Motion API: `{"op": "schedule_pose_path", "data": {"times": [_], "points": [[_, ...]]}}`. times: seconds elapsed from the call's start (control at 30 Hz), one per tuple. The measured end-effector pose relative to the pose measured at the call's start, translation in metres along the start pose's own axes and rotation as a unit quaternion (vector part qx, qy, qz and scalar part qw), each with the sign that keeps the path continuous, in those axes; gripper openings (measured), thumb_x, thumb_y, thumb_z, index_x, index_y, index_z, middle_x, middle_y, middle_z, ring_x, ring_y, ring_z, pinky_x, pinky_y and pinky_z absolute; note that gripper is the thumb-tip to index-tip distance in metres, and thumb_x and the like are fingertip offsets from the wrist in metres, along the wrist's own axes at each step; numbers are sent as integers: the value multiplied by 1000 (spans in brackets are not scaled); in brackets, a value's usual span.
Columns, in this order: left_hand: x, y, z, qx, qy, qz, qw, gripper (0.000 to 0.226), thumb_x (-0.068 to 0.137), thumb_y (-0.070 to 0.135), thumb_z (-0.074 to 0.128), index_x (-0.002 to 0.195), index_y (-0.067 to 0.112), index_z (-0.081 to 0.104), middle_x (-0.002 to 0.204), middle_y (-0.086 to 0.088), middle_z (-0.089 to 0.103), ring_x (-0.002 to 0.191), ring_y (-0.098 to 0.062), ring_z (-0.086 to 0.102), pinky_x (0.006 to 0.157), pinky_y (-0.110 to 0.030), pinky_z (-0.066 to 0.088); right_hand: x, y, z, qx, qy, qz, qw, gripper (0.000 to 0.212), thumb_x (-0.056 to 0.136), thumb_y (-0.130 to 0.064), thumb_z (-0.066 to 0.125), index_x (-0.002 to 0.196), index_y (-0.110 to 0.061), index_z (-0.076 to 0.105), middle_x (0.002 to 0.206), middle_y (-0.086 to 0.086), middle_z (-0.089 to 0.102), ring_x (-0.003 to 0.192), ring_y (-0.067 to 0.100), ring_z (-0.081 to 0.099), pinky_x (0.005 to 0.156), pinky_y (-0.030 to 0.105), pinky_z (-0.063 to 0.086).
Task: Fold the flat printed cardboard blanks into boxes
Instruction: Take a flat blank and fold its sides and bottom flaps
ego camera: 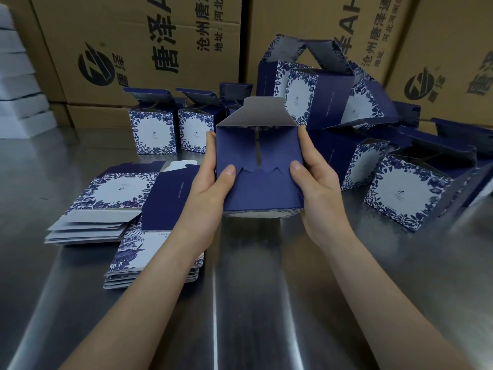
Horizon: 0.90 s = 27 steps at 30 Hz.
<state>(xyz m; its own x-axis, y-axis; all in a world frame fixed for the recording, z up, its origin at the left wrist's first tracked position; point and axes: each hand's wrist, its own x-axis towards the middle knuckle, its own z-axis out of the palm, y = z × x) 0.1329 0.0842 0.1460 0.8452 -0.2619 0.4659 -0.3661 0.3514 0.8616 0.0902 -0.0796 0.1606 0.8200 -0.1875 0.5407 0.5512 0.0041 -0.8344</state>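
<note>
A blue box (258, 166) is gripped above the bench (266, 303) by the left hand (210, 182) and right hand (314, 180), with thumbs pressed on its bottom flaps.

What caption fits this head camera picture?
Two hands, left and right, hold a blue box above flat blanks.

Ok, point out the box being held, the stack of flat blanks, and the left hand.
held box (256, 156), head view, navy bottom panel.
stack of flat blanks (106, 193), head view, top sheet.
left hand (206, 193), head view, back of hand.
</note>
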Motion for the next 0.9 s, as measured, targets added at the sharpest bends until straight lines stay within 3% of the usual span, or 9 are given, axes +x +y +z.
{"op": "schedule_pose_path", "data": {"times": [0.1,0.33,0.5,0.6,0.73,0.9], "points": [[0,-1,0,11,0,10,1000,67,100,21,47,157,35,13,152,18,41,132,-2,49,113,-35,40,1,-1,0,-1,1,-2,1000,55,91,-19,48,142,-37,36,154,-6,39,142,11,38,118,43,30],[0,2,-6,-16,-49,-10,999,72,98,16,50,157,33,12,144,25,48,131,-3,50,104,-25,46,1,-4,-7,5,-26,17,999,63,91,-17,47,152,-22,32,157,-7,35,143,11,35,119,42,29],[0,2,-4,9,-46,3,999,74,94,19,53,157,34,16,143,25,49,131,-2,50,105,-27,46,-1,-4,-5,13,-16,-1,1000,60,92,-9,46,150,-25,35,150,-8,45,135,9,47,111,33,41],[0,4,-3,18,-38,22,999,74,92,20,54,156,32,19,150,20,44,135,-3,45,112,-34,41,1,-8,-4,0,-7,-27,1000,69,87,-3,43,145,-40,33,147,-9,44,135,7,44,111,32,40],[-3,4,0,41,-42,67,996,75,94,10,51,155,34,15,155,22,32,139,3,36,106,-20,41,1,-9,-7,-60,-8,-63,996,79,80,2,38,140,-49,40,151,-7,40,140,8,36,118,40,29],[-6,7,0,62,-57,100,991,74,98,3,47,153,41,17,159,21,25,145,-3,29,112,-31,39,3,-7,-8,-87,-9,-76,993,65,77,-1,39,128,-37,55,145,6,46,140,23,37,117,54,25]]}}
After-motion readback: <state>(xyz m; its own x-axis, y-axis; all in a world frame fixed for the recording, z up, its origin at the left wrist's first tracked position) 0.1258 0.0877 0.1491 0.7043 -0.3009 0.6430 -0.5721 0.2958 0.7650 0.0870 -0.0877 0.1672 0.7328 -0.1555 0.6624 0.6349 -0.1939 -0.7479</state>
